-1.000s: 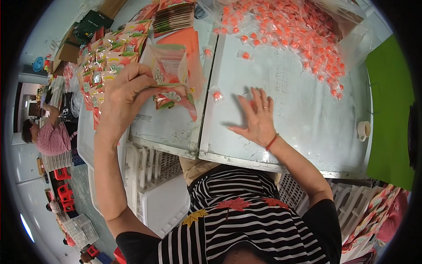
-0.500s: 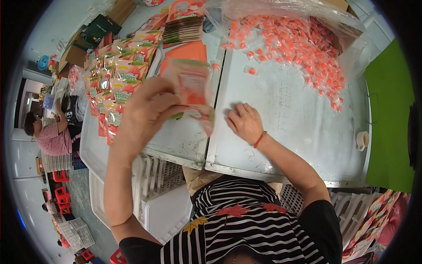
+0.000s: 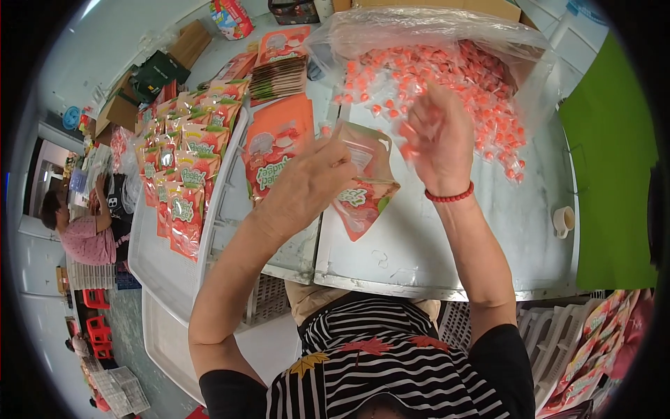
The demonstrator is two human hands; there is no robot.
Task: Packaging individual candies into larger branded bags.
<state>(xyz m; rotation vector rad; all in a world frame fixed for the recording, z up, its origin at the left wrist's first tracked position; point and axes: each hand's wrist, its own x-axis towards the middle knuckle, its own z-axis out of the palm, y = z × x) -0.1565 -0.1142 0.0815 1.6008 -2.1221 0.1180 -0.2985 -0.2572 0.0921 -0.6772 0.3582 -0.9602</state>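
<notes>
Grips the pouch by one side in the fingers of the left hand over the bench's left edge, probably to keep its mouth gaping; cannot tell blurred right hand's grip.

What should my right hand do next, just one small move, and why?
Probably bring the right hand across to the pouch and release over its mouth. The left hand holds that pouch open close by, and the right hand, though blurred, seems to carry wrapped red-orange candies.
</notes>
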